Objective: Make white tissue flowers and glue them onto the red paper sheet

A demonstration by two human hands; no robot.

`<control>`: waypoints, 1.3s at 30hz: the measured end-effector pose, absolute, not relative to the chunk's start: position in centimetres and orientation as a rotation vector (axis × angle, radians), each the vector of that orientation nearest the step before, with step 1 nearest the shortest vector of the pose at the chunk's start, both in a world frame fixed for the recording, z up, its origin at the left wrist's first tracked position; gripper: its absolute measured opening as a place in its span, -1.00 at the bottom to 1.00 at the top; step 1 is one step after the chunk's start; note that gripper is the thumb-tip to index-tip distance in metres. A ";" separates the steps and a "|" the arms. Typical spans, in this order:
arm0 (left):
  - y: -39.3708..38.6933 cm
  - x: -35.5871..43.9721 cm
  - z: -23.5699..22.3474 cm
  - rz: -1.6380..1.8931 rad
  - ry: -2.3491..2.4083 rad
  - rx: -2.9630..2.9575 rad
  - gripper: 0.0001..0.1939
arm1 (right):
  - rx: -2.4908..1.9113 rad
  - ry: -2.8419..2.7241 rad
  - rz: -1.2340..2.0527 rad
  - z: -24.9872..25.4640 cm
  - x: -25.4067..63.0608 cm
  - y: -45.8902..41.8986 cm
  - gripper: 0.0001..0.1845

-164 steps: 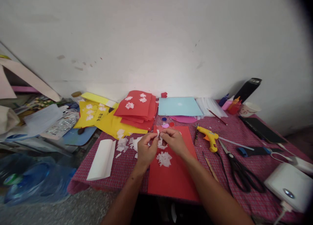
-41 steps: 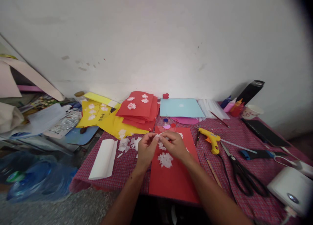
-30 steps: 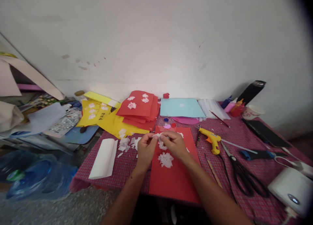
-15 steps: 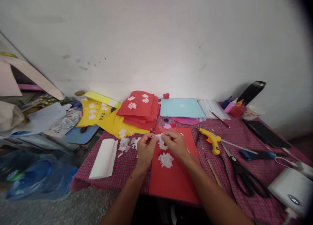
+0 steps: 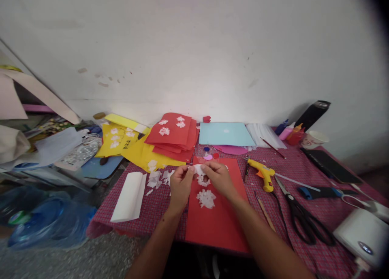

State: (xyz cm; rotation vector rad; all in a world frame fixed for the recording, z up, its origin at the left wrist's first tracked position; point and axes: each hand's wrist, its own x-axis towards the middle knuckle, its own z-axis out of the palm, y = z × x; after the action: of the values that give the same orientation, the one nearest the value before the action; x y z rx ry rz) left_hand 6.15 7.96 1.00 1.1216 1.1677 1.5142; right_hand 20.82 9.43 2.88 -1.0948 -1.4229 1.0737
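Note:
Between my left hand (image 5: pixel 181 186) and my right hand (image 5: pixel 219 181), a small piece of white paper (image 5: pixel 199 170) is pinched at both sides by thumbs and fingers. Both hands hover over the upper part of a red paper sheet (image 5: pixel 215 226). Below the fingers, a white paper flower (image 5: pixel 206 199) lies on the sheet, and a second, partly covered one (image 5: pixel 203 181) sits just above it. More white bits near the sheet's right side are mostly hidden by my right hand. Torn white paper scraps (image 5: pixel 154 179) lie left of my left hand.
A folded white paper (image 5: pixel 129 196) lies at the left. Red cards (image 5: pixel 172 129) with paper flowers and a light blue sheet (image 5: pixel 226 134) rest against the wall. On the right are a yellow glue gun (image 5: pixel 264 174), black scissors (image 5: pixel 304 214) and a white box-shaped device (image 5: pixel 363 236).
The white paper between my fingers looks more spread out and flatter now. My hands have shifted only very slightly; everything else stays in place.

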 end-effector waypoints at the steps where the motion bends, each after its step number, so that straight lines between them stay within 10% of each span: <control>1: 7.9 6.1 1.1 1.507 1.179 1.131 -0.76 | -1.087 -1.411 1.096 2.9 20.9 9.4 -0.63; 39: 7.9 6.2 1.1 1.519 1.179 1.113 -0.70 | -0.893 -1.027 1.311 2.1 21.5 10.1 -0.72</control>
State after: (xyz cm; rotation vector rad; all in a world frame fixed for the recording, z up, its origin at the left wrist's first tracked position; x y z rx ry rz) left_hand 6.21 7.94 1.14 1.1130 1.1787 1.5194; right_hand 21.48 10.11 2.11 -0.8932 -1.0267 1.3108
